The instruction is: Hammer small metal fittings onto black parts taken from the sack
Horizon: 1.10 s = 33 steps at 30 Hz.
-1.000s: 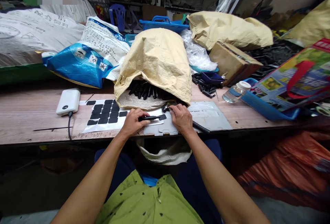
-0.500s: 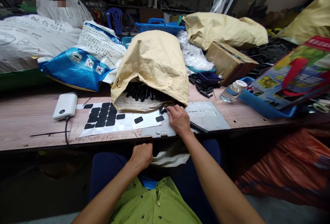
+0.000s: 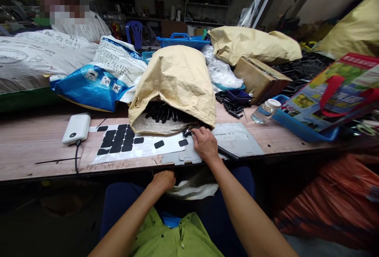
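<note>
My right hand (image 3: 205, 143) is closed over a hammer-like tool with a black handle (image 3: 227, 153); its dark, shiny head (image 3: 187, 132) shows beyond my fingertips, near the mouth of a tan sack (image 3: 179, 73). Dark slender pieces (image 3: 162, 113) fill the sack's opening. Below the table edge, my left hand (image 3: 164, 180) is closed beside a white sack (image 3: 194, 190) over my lap; its fingertips and anything in them are hidden. Left of my right hand lies a white sheet (image 3: 148, 154) bearing several black rounded-square pads (image 3: 117, 140). A grey board (image 3: 237, 138) lies under my right hand.
A white power bank (image 3: 76, 128) with a cable stands at left. Blue-and-white sacks (image 3: 91, 85) are behind it. To the right are a clear bottle (image 3: 265, 111), a blue tray (image 3: 308, 128) and a wooden box (image 3: 257, 77). Another person (image 3: 74, 24) is at the far left.
The whole scene sits slightly lower in the picture as the head view tilts up. My left hand has drawn partly under the table edge. My right hand keeps nearly the same place.
</note>
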### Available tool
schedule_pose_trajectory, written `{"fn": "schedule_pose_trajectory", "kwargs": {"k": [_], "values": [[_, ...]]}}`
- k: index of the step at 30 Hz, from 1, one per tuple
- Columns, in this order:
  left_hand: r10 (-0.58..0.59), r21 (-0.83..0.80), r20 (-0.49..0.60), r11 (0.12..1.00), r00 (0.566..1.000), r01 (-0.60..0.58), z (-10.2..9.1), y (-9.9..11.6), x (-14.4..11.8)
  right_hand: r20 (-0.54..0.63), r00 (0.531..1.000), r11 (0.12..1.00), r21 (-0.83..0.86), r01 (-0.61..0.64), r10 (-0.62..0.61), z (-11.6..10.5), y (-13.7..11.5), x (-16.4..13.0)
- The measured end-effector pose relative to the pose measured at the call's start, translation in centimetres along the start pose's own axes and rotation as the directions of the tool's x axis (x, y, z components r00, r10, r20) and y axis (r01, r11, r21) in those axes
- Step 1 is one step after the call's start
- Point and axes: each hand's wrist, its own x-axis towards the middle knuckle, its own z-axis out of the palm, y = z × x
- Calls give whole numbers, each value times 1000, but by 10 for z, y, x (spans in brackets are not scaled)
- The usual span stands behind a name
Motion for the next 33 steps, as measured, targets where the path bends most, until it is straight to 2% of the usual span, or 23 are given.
{"fn": "schedule_pose_trajectory", "kwargs": {"k": [2, 4, 6, 8, 9, 10, 11, 12, 13, 15, 16, 18, 20, 24, 27, 30, 33], "values": [[86, 5, 17, 996, 996, -86, -5, 2, -18, 2, 1000, 1000, 2, -1, 1, 0, 0, 0], [221, -75, 37, 973, 975, -218, -18, 5, -34, 5, 1000, 1000, 1, -5, 5, 0, 0, 0], [334, -269, 50, 912, 941, -310, -41, 8, -42, 6, 1000, 1000, -1, -7, 7, 0, -1, 0], [350, -443, 6, 841, 937, -311, -71, 10, -36, 4, 1000, 1000, -3, -7, 7, 0, -1, 0], [297, -466, -61, 836, 953, -290, -87, 9, -27, 1, 1000, 1000, -3, -6, 6, 0, -2, 0], [199, -428, -198, 863, 960, -268, -103, 7, -16, -3, 1000, 1000, -2, -4, 4, 0, -2, 0], [97, -350, -353, 909, 931, -227, -117, 5, -2, -6, 1000, 1000, -2, -2, 2, 0, -1, 0], [-17, -276, -509, 950, 861, -144, -130, 3, 13, -8, 1000, 1000, -2, 0, 0, 0, -1, 0], [-96, -229, -604, 972, 791, -56, -140, 1, 29, -8, 1000, 1000, -2, 2, -2, 0, -1, 0], [-194, -186, -670, 978, 717, 91, -154, -1, 58, 1, 1000, 1000, -3, 3, -3, 0, 0, 0], [-227, -177, -672, 974, 705, 145, -158, -1, 69, 7, 1000, 1000, -3, 4, -4, 0, 1, 0], [-270, -160, -658, 962, 703, 220, -161, 2, 84, 17, 1000, 1000, 0, 3, -3, 0, 1, 1], [-293, -141, -645, 953, 706, 266, -162, 4, 89, 22, 1000, 1000, 5, 3, -3, 0, 2, 2], [-273, -125, -643, 959, 716, 254, -157, -5, 72, 19, 1000, 1000, 8, -1, 1, 0, 2, 2], [-163, -109, -687, 987, 709, 121, -143, -20, 46, 12, 1000, 1000, 4, -4, 4, 1, 1, 1], [-38, -159, -720, 981, 693, -112, -122, -31, 23, 5, 1000, 1000, 3, -6, 6, 1, 0, 1], [70, -233, -689, 921, 721, -313, -103, -36, 12, 3, 1000, 1000, 4, -8, 8, 1, 0, 0]]}}
